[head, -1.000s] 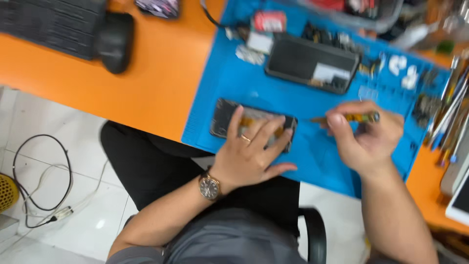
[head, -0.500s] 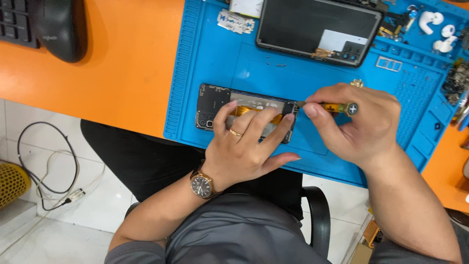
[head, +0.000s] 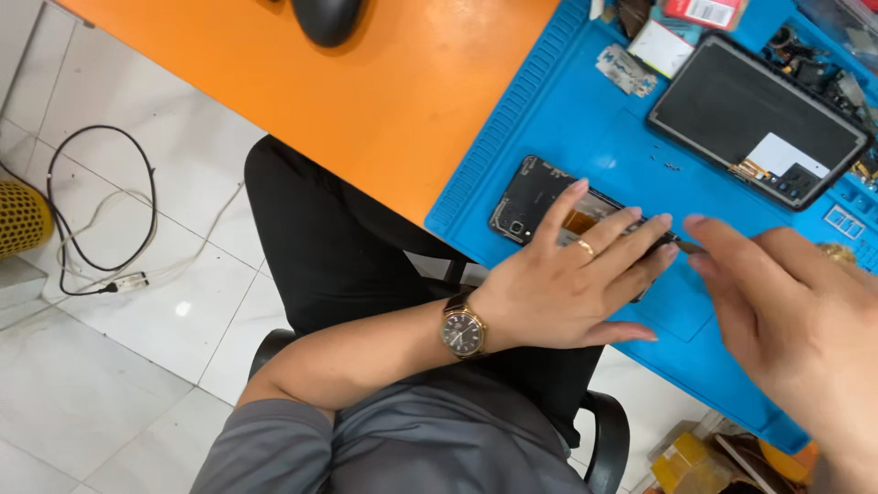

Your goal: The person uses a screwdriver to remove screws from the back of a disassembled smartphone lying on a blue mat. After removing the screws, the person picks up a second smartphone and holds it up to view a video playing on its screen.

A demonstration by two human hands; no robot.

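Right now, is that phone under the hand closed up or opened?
Opened: the phone lies with its back cover off, inner parts showing.

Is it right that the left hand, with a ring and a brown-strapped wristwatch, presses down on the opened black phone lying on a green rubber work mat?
Not quite. The left hand, with its ring and brown-strapped wristwatch, does press on the opened black phone, but the rubber work mat under it is blue, not green. The head view shows this.

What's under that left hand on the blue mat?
An opened phone, black insides and a yellow strip showing, lies on the blue mat. The left hand covers its right half.
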